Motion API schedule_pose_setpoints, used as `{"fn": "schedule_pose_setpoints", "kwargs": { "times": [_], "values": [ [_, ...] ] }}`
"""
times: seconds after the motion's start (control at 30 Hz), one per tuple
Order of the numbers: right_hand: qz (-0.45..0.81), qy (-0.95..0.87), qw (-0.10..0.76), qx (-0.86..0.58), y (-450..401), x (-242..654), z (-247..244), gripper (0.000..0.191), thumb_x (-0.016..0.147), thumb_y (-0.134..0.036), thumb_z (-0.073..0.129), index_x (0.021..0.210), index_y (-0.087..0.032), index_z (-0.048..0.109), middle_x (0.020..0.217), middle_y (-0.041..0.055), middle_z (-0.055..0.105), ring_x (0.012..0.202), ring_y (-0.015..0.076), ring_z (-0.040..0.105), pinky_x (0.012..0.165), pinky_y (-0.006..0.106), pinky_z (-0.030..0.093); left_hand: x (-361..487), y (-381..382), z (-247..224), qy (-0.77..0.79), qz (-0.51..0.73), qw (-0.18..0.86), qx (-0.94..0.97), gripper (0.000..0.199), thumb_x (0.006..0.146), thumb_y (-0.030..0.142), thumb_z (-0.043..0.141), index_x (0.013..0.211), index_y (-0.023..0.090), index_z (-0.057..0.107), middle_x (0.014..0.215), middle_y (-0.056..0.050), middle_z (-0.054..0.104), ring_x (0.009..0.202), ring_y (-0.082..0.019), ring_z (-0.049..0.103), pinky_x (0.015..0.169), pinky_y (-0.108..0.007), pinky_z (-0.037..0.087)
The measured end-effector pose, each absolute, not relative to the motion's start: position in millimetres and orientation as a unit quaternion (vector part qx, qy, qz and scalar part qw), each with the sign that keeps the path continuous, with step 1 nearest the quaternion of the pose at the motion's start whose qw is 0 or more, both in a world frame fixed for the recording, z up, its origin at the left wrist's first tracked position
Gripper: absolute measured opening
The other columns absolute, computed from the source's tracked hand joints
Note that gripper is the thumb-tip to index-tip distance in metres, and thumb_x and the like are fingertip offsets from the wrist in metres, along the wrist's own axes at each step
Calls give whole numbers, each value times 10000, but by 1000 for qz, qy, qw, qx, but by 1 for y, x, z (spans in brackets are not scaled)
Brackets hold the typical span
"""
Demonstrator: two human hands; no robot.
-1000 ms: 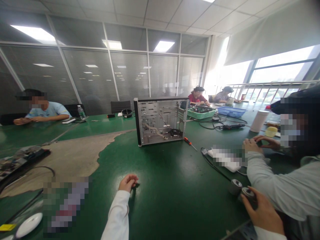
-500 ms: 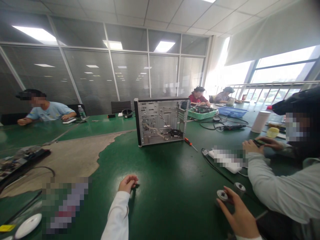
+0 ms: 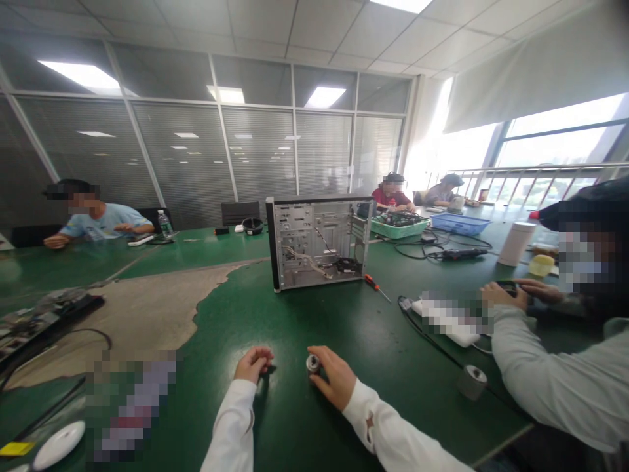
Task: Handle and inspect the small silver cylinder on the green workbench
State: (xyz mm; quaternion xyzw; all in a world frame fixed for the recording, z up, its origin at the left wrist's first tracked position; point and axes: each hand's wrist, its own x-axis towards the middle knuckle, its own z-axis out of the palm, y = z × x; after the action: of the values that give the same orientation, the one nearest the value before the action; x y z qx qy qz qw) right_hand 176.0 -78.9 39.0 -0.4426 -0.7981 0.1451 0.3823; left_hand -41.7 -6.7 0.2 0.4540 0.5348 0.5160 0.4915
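My right hand [image 3: 337, 379] is wrapped round a small metal cylinder [image 3: 313, 364] with a dark hole in its top, low in the middle of the view. To its left, my left hand [image 3: 254, 364] rests near the green table [image 3: 289, 432] with its fingers curled together; whether it holds something small is hidden. A second metal cylinder [image 3: 472, 382] stands at the right. Beyond my hands an open computer case [image 3: 319, 242] stands upright, its metal inside and some cables showing. An orange-handled screwdriver [image 3: 376, 287] lies at the case's right corner.
A white power strip [image 3: 449, 321] and black cable lie at the right, near a co-worker's sleeve [image 3: 550, 373]. Green [image 3: 400, 227] and blue [image 3: 459, 223] baskets stand behind. Circuit boards [image 3: 44, 321] lie at the left, and a white oval object [image 3: 59, 446] at lower left.
My right hand has moved left from the right side of the table with one cylinder, and is now close to my left hand. My left hand has stayed almost in place.
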Motion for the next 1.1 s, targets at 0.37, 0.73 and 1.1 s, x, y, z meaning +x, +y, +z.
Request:
{"fn": "schedule_pose_setpoints", "kwargs": {
  "times": [0.37, 0.73, 1.1],
  "values": [
    [331, -653, 505, -457, -34, 142, -4, 632, 538, -100, 531, 1126, -200, 321, 964, 60, 487, 838, 159, 501, 675, 304, 464, -28, -14, 9, 512, 513, 430, 538, 324, 540, 229, 525, 855, 158, 515, 837, -75, 603, 689, -166, 557, 491, -226, 409],
    [314, -722, 460, -412, -44, 144, 13, 682, 518, -39, 465, 1152, -255, 336, 962, 22, 513, 788, 145, 493, 731, 307, 412, -2, -42, 41, 473, 494, 409, 604, 504, 486, 105, 615, 970, 203, 513, 901, -71, 579, 842, -217, 529, 702, -295, 403],
    [390, -662, 500, -400, -41, 140, 8, 655, 510, -51, 501, 1117, -232, 336, 892, 17, 542, 742, 143, 519, 684, 308, 405, -2, -32, 17, 473, 552, 404, 556, 429, 502, 193, 643, 890, 188, 460, 779, -42, 599, 679, -180, 583, 667, -291, 442]
  ]
}}
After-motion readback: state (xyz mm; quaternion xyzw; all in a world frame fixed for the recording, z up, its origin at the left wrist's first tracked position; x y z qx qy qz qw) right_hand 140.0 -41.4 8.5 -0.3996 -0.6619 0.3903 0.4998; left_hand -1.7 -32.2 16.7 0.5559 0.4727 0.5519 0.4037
